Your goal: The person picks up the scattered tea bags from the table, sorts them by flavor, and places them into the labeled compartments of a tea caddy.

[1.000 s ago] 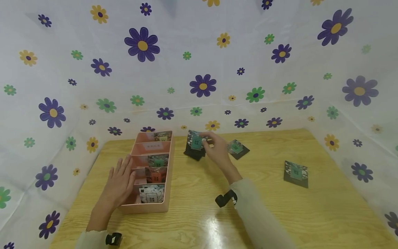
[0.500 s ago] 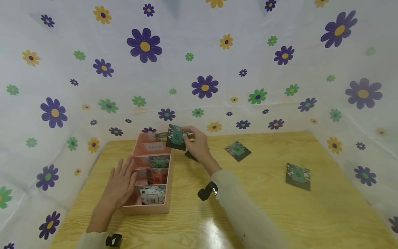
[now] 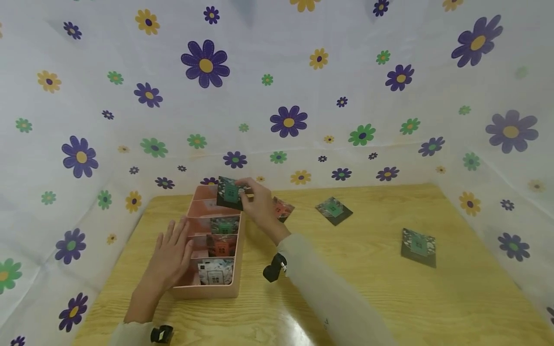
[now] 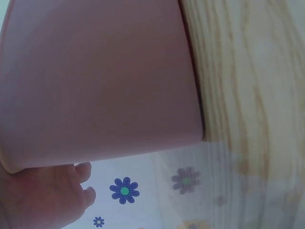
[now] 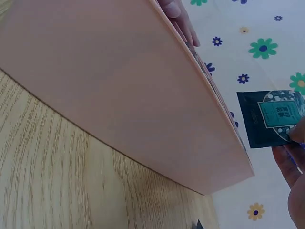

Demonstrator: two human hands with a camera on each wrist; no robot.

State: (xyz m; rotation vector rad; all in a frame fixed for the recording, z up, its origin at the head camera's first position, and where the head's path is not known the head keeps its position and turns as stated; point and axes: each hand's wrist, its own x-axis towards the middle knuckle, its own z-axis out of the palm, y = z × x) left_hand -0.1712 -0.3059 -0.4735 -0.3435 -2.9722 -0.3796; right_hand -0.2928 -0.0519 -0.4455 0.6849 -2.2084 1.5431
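My right hand [image 3: 260, 202] pinches a dark tea sachet with a green label [image 3: 231, 193] by its right edge. It holds the sachet up over the back compartments of a pink divided box [image 3: 235, 283]. In the right wrist view the sachet [image 5: 267, 117] hangs beyond the box's far end, fingers at its corner. My left hand [image 3: 169, 257] rests on the box's left rim with straight fingers. Inside the box stand green-labelled sachets [image 3: 224, 226], red-labelled sachets [image 3: 222, 246] and white sachets [image 3: 216, 272]. The sachet and right hand partly hide the two back compartments.
A red-labelled sachet [image 3: 282, 208] lies on the wooden table [image 3: 329, 278], partly behind the right hand. Two green-labelled ones lie farther right, one near the back [image 3: 334, 210] and one nearer [image 3: 418, 246]. A flowered cloth [image 3: 242, 91] encloses the table's back and sides.
My right hand has lifted the green-labelled tea sachet and carried it left over the box. A red-labelled sachet now shows where it was. The left hand stays on the rim.
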